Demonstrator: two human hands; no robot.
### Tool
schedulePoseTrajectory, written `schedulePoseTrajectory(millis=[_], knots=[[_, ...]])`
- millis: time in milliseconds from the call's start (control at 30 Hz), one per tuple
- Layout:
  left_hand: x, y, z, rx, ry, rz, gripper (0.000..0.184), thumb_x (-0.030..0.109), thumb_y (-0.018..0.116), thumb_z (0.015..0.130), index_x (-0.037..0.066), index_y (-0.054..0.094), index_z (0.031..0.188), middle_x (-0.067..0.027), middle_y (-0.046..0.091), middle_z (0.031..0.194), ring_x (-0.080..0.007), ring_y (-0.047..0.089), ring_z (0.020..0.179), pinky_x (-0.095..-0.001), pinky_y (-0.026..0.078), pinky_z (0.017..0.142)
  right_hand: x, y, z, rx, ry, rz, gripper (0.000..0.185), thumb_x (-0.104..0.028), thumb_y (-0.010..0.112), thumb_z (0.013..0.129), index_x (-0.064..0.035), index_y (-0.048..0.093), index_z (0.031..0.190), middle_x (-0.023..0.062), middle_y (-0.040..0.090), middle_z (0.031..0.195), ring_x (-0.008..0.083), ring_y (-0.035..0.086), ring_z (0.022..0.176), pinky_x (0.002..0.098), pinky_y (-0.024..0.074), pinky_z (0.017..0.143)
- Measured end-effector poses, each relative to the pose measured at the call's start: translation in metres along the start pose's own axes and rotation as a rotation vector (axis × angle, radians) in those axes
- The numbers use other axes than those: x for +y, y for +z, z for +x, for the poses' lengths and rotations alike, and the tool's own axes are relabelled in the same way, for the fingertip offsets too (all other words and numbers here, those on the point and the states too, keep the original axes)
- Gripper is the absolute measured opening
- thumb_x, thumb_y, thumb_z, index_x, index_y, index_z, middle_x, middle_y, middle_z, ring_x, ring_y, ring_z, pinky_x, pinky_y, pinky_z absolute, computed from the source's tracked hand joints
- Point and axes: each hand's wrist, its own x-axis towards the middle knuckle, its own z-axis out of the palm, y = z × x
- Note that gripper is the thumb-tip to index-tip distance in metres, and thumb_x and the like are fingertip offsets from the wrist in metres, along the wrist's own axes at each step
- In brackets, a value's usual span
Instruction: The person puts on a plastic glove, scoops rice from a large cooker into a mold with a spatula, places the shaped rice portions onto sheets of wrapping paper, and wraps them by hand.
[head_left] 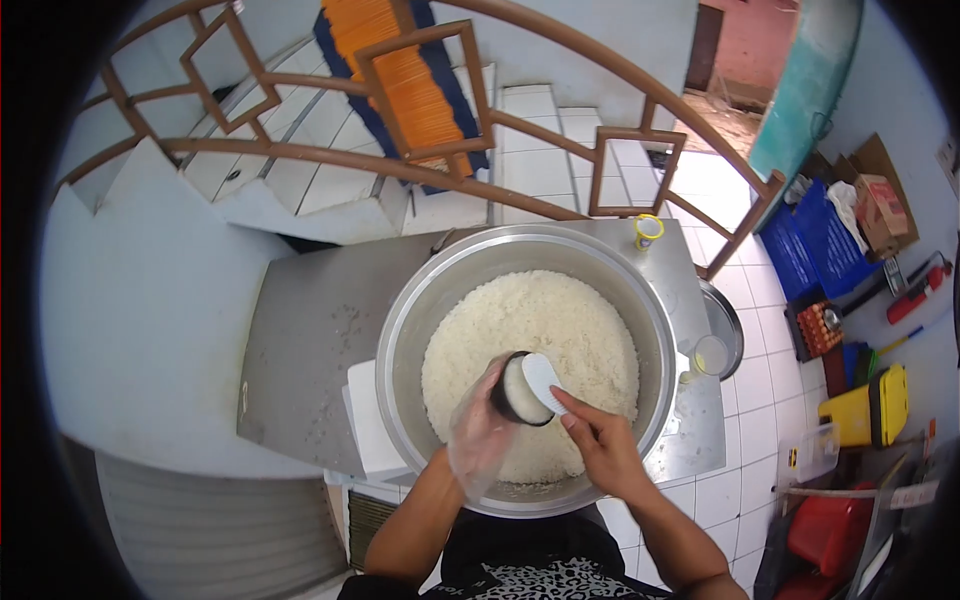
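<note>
A large round metal pot stands on a steel table, with white rice spread across its inside. My left hand, in a clear plastic glove, is wrapped round a small black bowl above the rice. White rice shows inside the bowl. My right hand is bare and grips the handle of a white rice paddle. The paddle's blade lies over the bowl's opening at its right side, covering part of the rice in it.
The steel table extends left of the pot. A yellow-rimmed cup stands behind the pot at right, white boxes at its left. Beyond are a brown railing, blue crates and a yellow bin.
</note>
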Motion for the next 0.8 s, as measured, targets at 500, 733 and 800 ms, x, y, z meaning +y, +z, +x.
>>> schedulePoseTrajectory(millis=[500,733,800], knots=[[0.100,-0.038,-0.090,0.074,0.166,-0.600,0.059,0.052,0.043,0.105,0.002,0.057,0.133,-0.0215,0.062,0.130,-0.0355,0.061,0.122,-0.0502,0.049,0.108,-0.031,0.003,0.003,0.055,-0.102,0.107,0.042,-0.022,0.058,0.103,-0.0020,0.062,0.139,-0.0077,0.052,0.070,0.0018,0.038,0.056,0.0231,0.0293,0.050],[0.153,-0.253,-0.112,0.262,0.340,-0.085,0.047,0.045,0.056,0.102,0.005,0.058,0.126,-0.0179,0.063,0.125,-0.0352,0.062,0.119,-0.0495,0.050,0.106,-0.001,0.039,0.010,0.332,0.088,-0.331,0.045,-0.027,0.057,0.104,0.0026,0.062,0.137,0.0155,0.068,0.113,0.0208,0.062,0.101,0.0328,0.0462,0.090],[0.146,-0.296,-0.070,0.380,0.369,0.954,0.048,0.039,0.072,0.092,0.006,0.057,0.123,-0.0180,0.064,0.120,-0.0366,0.064,0.112,-0.0463,0.052,0.100,-0.011,0.068,0.011,0.409,0.116,-0.411,0.044,-0.027,0.056,0.105,0.0038,0.061,0.137,0.0234,0.063,0.137,0.0290,0.060,0.126,0.0398,0.0404,0.111]])
